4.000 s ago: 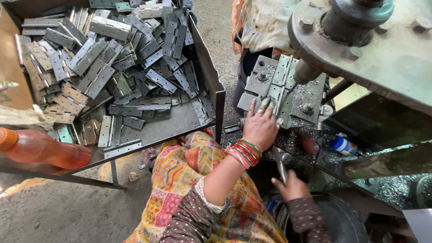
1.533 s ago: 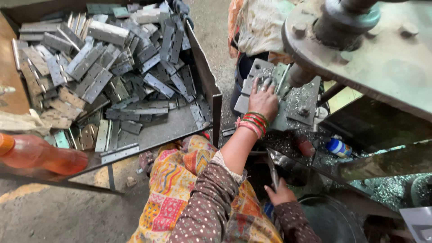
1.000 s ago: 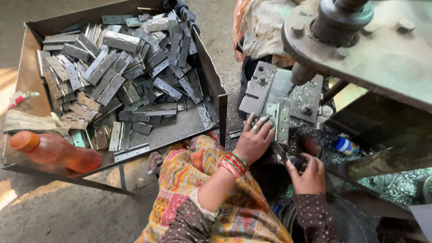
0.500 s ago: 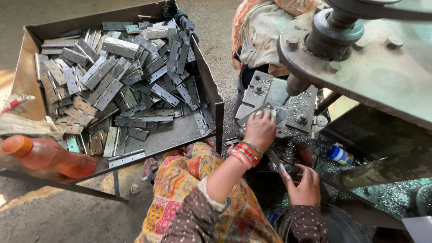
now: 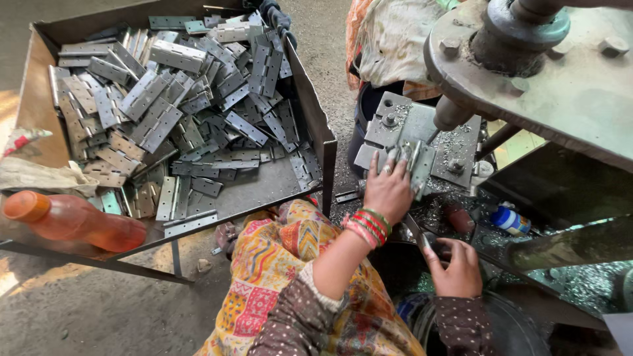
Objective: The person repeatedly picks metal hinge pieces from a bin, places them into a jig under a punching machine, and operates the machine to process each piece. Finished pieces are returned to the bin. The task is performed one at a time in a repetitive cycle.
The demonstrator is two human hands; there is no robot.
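Left hand (image 5: 389, 188): fingers spread flat, pressing hinge plate (image 5: 420, 166) onto press fixture block (image 5: 422, 142), below ram (image 5: 452, 113); half second ago same hand sat on plate in same spot, so seating holds.

Right hand (image 5: 455, 267): curled round dark lever handle (image 5: 427, 242), as before; grip closed.

Steel tray (image 5: 39, 105) of loose hinges (image 5: 158, 112): left of fixture. Orange bottle (image 5: 72, 221) at tray's near edge.
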